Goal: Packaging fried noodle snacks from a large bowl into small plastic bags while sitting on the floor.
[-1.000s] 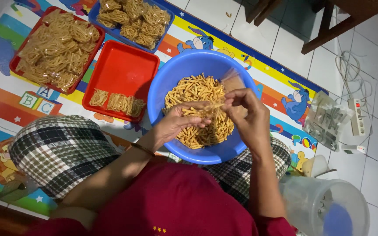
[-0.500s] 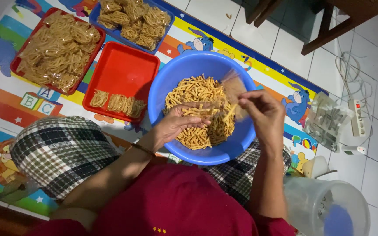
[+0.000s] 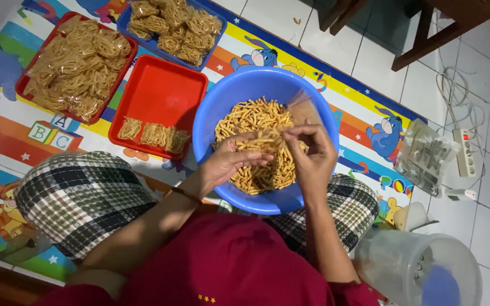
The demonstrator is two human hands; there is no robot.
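A round blue plastic basin (image 3: 211,119) sits on a colourful cartoon-printed floor mat (image 3: 364,113) between the seated person's knees, and it holds a heap of thin golden fried snack sticks (image 3: 250,122). Both hands work right over that heap. The left hand (image 3: 231,161) lies palm up above the near side of the pile, fingers loosely curled and cupping a small bundle of the sticks. The right hand (image 3: 313,153) comes in from the other side, its thumb and fingertips pressed together in a pinch on the end of the same bundle, so the two hands meet just above the middle of the basin. A clear plastic bag (image 3: 303,109) stands in the basin just beyond the right hand, touching the sticks. Beside the basin, a square red plastic tray (image 3: 163,90) carries a few small flat bundles along its near edge. Farther off, a second red tray (image 3: 26,79) and a blue tray (image 3: 123,22) are piled with packed portions. A translucent plastic jar (image 3: 415,266) lies near the person's right knee.
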